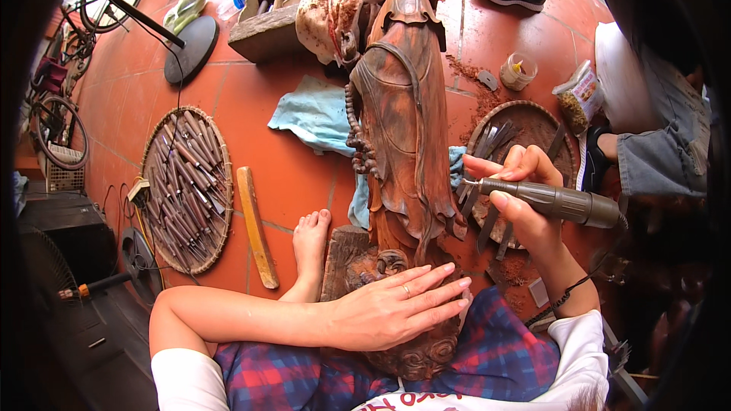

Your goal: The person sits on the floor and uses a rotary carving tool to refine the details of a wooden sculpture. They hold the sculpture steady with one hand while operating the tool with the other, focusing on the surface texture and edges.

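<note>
A carved wooden statue (403, 114) in a draped robe lies along the middle, its base toward me and its head at the far end. Over the carved base rests my left hand (403, 301), palm down with fingers stretched out, a ring on one of them. My right hand (533, 190) grips a dark handheld rotary tool (567, 202) between thumb and fingers, to the right of the robe's hem. The tool's thin metal bit points left toward the statue, and a gap appears between them. Whether the bit is turning cannot be seen.
A round basket (228, 183) full of wooden-handled chisels lies left, beside a wooden stick (256, 228). Another basket (563, 118) holds flat metal blades at right. Blue cloth (312, 114), a jar (518, 71) and a wooden box (266, 34) lie farther off. Another person sits at right.
</note>
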Tool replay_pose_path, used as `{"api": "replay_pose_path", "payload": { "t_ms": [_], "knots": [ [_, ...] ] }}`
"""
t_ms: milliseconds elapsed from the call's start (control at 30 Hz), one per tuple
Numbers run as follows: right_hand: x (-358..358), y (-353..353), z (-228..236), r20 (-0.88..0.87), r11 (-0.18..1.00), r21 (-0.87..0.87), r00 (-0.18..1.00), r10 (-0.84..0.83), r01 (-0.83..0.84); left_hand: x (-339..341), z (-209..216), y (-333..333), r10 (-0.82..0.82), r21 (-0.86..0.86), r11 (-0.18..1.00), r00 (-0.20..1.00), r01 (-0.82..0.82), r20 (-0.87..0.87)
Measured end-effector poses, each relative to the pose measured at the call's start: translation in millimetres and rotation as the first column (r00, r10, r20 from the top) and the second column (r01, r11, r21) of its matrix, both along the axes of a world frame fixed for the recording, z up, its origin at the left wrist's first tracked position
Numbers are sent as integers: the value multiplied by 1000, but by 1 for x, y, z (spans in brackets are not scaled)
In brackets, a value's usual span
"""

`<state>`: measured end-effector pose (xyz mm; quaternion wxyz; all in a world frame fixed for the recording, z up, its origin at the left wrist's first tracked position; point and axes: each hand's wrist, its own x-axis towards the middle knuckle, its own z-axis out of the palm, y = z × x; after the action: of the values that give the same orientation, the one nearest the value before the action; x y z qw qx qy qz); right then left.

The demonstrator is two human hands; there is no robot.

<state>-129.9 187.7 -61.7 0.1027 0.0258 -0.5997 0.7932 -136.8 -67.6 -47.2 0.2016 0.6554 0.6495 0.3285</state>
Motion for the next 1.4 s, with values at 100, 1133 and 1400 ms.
{"api": "replay_pose_path", "payload": {
  "t_ms": [100,1133,1400],
  "knots": [
    [0,5,2,30,998,-41,998,-53,54,-14,4,-1,124,2,992,986,-125,-108],
    [-68,7,36,117,978,207,993,13,-37,-79,-4,-32,102,76,991,985,-114,142],
    [-44,-5,112,178,927,350,962,-208,136,-92,-10,-7,-213,300,944,948,138,235]
  ]
}}
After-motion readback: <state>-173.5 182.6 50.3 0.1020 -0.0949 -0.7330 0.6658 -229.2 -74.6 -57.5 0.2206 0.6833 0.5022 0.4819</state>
